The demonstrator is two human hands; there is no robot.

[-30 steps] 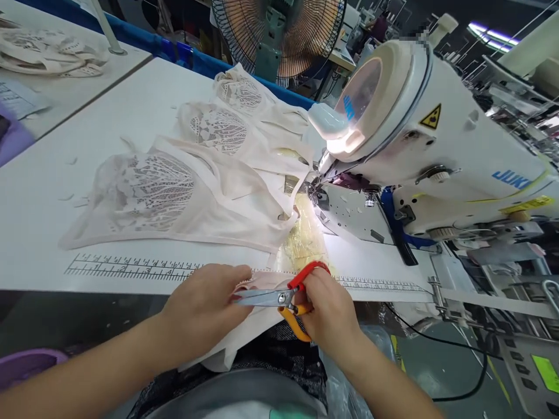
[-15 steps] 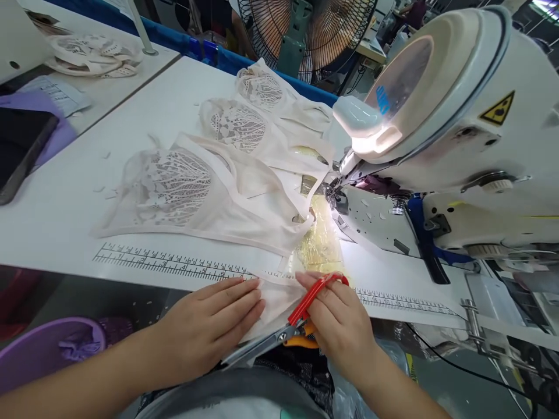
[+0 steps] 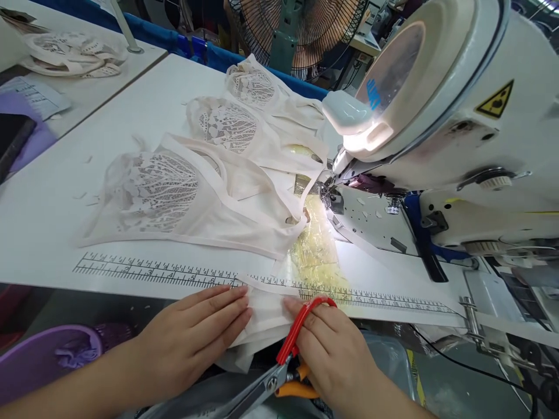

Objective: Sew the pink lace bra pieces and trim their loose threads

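Note:
My left hand [image 3: 201, 334] lies flat, fingers stretched together, on a piece of white fabric [image 3: 266, 311] at the table's front edge. In my right hand [image 3: 334, 349] are scissors [image 3: 271, 383] with one red and one orange handle. Their blades point down to the left, below the tabletop edge. The right fingertips also touch the fabric's right side, and part of the cloth hangs over the edge. Beyond both hands, a cream bra [image 3: 227, 218] with lace cups spreads toward the sewing machine [image 3: 414, 99]; its right end lies near the presser foot.
More lace pieces [image 3: 229, 125] lie behind. A printed ruler scale [image 3: 174, 276] runs along the front edge, with yellow taped plastic [image 3: 317, 244] beside the machine. A fan [image 3: 283, 35] stands behind the table. A purple basket [image 3: 65, 334] is at lower left, a dark phone [image 3: 13, 137] at far left.
Both hands appear slightly lower and further left as the view shifts. The scissors have come down with the right hand, and more of the fabric shows hanging between the hands.

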